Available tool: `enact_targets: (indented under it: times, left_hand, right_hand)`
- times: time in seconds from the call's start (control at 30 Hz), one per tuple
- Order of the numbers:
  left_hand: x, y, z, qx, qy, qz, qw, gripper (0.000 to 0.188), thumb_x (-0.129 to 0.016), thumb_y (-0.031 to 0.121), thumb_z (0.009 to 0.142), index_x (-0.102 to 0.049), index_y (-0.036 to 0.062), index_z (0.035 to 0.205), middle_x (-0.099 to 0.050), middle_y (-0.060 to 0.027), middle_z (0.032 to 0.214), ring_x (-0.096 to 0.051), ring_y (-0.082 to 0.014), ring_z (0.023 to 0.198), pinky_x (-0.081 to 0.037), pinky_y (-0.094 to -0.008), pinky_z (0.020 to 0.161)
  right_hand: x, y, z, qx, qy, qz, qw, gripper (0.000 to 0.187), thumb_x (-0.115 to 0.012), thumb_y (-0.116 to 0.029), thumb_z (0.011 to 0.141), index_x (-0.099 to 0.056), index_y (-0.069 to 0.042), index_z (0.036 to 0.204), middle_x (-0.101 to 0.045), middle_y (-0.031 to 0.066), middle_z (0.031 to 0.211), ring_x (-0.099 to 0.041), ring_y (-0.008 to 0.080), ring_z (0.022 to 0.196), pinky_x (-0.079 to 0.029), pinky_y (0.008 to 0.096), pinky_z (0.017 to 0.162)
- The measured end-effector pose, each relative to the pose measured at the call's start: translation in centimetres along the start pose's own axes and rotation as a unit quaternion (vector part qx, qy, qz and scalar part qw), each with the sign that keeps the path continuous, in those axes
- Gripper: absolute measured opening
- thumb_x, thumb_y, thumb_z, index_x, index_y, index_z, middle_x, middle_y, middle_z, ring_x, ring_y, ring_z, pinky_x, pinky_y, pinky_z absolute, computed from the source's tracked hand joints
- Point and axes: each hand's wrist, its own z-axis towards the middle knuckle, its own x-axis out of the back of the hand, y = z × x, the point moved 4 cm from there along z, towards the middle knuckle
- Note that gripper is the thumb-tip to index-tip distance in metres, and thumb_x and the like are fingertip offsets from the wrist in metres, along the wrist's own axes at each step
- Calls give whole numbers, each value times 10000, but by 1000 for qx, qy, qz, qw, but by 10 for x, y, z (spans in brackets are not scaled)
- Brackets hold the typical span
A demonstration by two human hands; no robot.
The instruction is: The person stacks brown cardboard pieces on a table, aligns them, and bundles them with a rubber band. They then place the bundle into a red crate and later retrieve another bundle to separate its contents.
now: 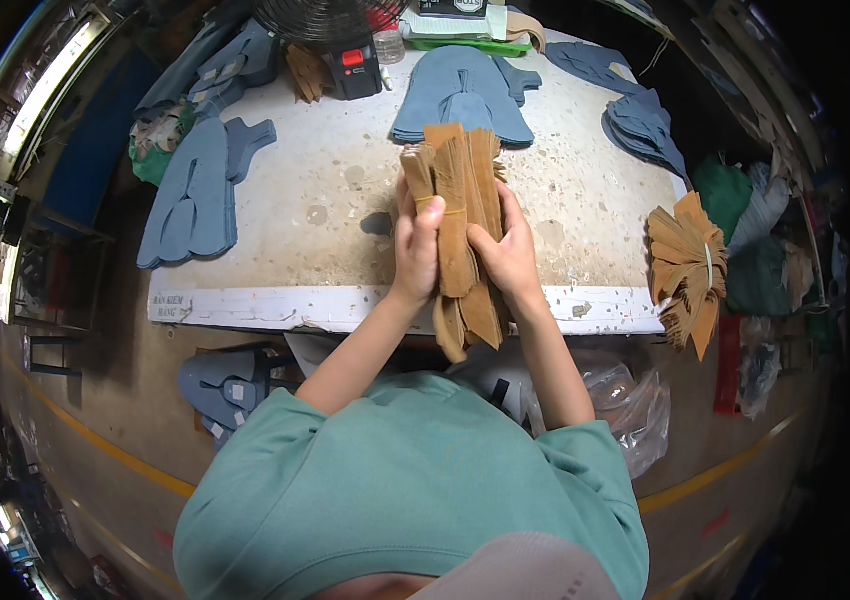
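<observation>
One tan sheaf of flat, leathery strips [454, 255], yellow-banded and ragged-ended, is clasped between the half-curled left hand [417, 248] and right hand [511, 252], over the white, stained table's [295, 180] near edge. I count one splayed, white-banded tan bundle [680, 255] at its right edge.

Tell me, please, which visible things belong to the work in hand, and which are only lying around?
In the work:
- brown strip bundle, between left hand and right hand
- similar brown bundle, probably

Apparently lying around:
- blue cut pieces
- black fan
- clear plastic bag

Left grip [417, 255], right grip [512, 255] around tan bundle [454, 240]; blue stack [428, 92] on table [315, 175].
</observation>
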Motion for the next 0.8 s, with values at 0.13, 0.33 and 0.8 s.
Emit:
enact_targets:
  times: [0.13, 0.33, 0.8]
  left_hand:
    - [0, -8, 0, -21, 42, -34, 998, 571, -428, 391, 961, -412, -34, 1341, -562, -177, 1236, -602, -245, 1083, -491, -355, 946]
    - [-4, -7, 1, 114, -33, -94, 988, 531, -410, 392, 967, -425, -5, 1319, -566, -123, 1184, -595, -173, 1031, -487, -310, 905]
    - [-24, 9, -4, 39, -63, -66, 995, 699, -265, 585, 994, -368, 33, 1411, -491, -107, 1341, -495, -174, 1225, -400, -329, 1037]
  right_hand:
    - [-2, -6, -4, 28, -1, -37, 999, 755, -712, -147, 742, -369, 23, 1392, -604, 214, 1215, -595, 270, 1138, -449, 347, 969]
    - [-2, -6, -3, 34, -6, -47, 998, 723, -631, -122, 769, -344, 20, 1418, -593, 228, 1234, -594, 283, 1136, -439, 338, 972]
    - [-12, -32, 0, -66, -61, -34, 995, 883, -411, -557, 957, -110, 83, 1485, -216, 285, 1522, -201, 346, 1437, -167, 348, 1157]
